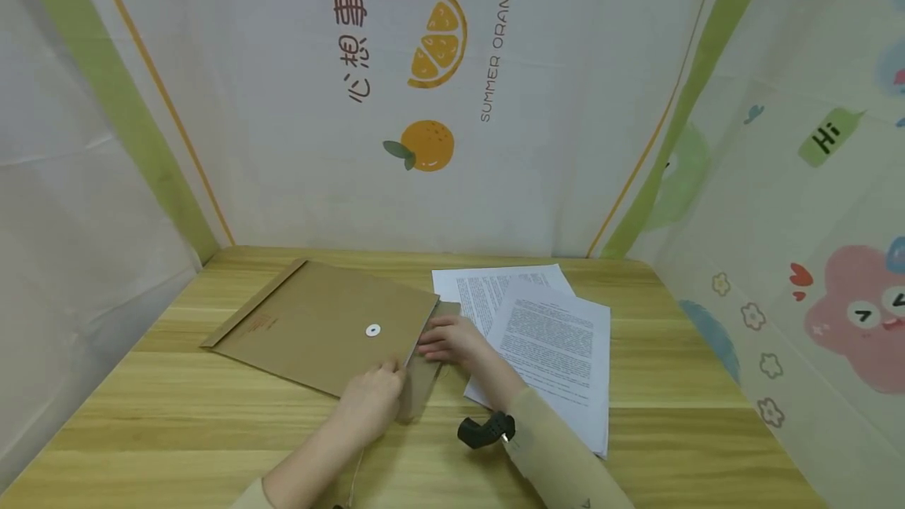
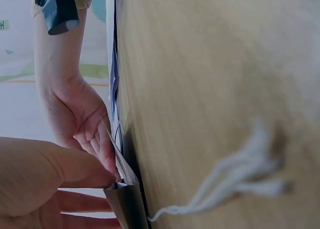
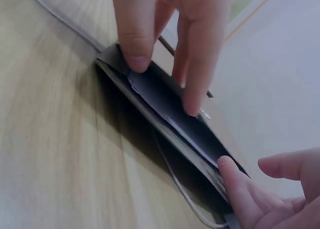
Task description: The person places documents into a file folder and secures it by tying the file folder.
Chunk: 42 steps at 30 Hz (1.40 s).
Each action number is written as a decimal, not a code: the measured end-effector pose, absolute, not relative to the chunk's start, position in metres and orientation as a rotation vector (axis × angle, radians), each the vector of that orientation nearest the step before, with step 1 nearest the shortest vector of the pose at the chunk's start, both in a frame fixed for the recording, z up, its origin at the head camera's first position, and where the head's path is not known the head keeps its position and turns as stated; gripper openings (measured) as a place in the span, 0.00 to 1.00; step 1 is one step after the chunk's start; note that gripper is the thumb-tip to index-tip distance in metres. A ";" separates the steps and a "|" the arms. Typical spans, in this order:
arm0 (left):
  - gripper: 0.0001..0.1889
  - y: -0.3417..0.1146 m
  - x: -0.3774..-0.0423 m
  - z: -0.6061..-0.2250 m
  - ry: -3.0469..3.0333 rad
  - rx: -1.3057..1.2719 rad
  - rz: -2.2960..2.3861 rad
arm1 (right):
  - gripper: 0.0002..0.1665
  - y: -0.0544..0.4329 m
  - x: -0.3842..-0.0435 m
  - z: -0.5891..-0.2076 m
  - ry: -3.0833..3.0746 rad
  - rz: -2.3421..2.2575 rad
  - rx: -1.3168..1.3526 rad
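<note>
A brown kraft document envelope (image 1: 318, 320) with a white button (image 1: 372, 330) lies on the table, its flap (image 1: 422, 387) folded out to the right. My left hand (image 1: 371, 403) pinches the near corner of its mouth, with the thumb (image 3: 136, 49) at the opening. The fingers of my right hand (image 1: 452, 340) are extended at the far part of the mouth, one fingertip right at its edge in the right wrist view. White paper edges (image 3: 165, 111) show inside the pocket. A pale string (image 2: 220, 181) trails from the envelope.
Printed sheets (image 1: 544, 344) lie overlapping to the right, partly beneath my right forearm. The wooden table (image 1: 679, 415) meets a printed cloth (image 1: 509, 203) at its back edge. A black wrist-camera piece (image 1: 484, 430) sticks out from my right sleeve.
</note>
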<state>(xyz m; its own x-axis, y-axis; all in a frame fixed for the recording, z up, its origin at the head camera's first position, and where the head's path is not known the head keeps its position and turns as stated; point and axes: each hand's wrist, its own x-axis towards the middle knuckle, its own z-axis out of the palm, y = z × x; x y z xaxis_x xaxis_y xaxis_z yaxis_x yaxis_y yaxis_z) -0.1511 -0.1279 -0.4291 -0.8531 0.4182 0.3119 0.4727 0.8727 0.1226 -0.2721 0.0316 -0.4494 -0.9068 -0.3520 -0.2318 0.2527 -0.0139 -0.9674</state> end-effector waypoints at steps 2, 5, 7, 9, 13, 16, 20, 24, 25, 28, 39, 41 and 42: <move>0.12 -0.128 -0.152 -0.429 -2.796 -0.666 -0.345 | 0.29 0.036 -0.270 -0.447 1.869 -1.970 -0.121; 0.13 -0.128 -0.153 -0.428 -2.847 -0.642 -0.440 | 0.29 0.044 -0.266 -0.441 1.902 -1.955 -0.149; 0.13 -0.128 -0.154 -0.427 -2.861 -0.640 -0.510 | 0.28 0.050 -0.264 -0.438 1.929 -1.947 -0.173; 0.10 -0.127 -0.155 -0.425 -2.865 -0.643 -0.577 | 0.27 0.056 -0.264 -0.435 1.954 -1.941 -0.189; 0.05 -0.124 -0.158 -0.423 -2.847 -0.655 -0.691 | 0.26 0.070 -0.263 -0.429 2.001 -1.928 -0.209; 0.07 -0.121 -0.159 -0.420 -2.831 -0.634 -0.758 | 0.26 0.083 -0.261 -0.426 2.038 -1.923 -0.216; 0.13 -0.116 -0.161 -0.416 -2.811 -0.571 -0.906 | 0.25 0.103 -0.259 -0.420 2.075 -1.940 -0.201; 0.15 -0.110 -0.167 -0.416 -2.751 -0.564 -1.086 | 0.25 0.126 -0.260 -0.414 2.141 -1.948 -0.140; 0.15 -0.108 -0.168 -0.417 -2.733 -0.568 -1.133 | 0.25 0.132 -0.261 -0.412 2.161 -1.946 -0.123; 0.16 -0.103 -0.174 -0.418 -2.684 -0.578 -1.241 | 0.24 0.150 -0.264 -0.405 2.197 -1.947 -0.054; 0.19 -0.084 -0.193 -0.422 -2.590 -0.449 -1.583 | 0.29 0.211 -0.268 -0.388 2.059 -2.139 0.075; 0.19 -0.080 -0.196 -0.423 -2.561 -0.435 -1.661 | 0.30 0.221 -0.267 -0.389 2.071 -2.126 0.090; 0.19 -0.077 -0.197 -0.424 -2.552 -0.416 -1.692 | 0.31 0.225 -0.267 -0.390 2.071 -2.118 0.101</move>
<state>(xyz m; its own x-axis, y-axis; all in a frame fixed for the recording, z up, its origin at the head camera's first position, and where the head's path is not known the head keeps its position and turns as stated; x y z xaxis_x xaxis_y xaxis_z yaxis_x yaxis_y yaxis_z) -0.1972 -0.0774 -0.4241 -0.9625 0.1940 0.1898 0.2504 0.3645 0.8969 -0.2666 0.2248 -0.3899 -0.9820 -0.0786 -0.1716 0.1733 -0.0158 -0.9847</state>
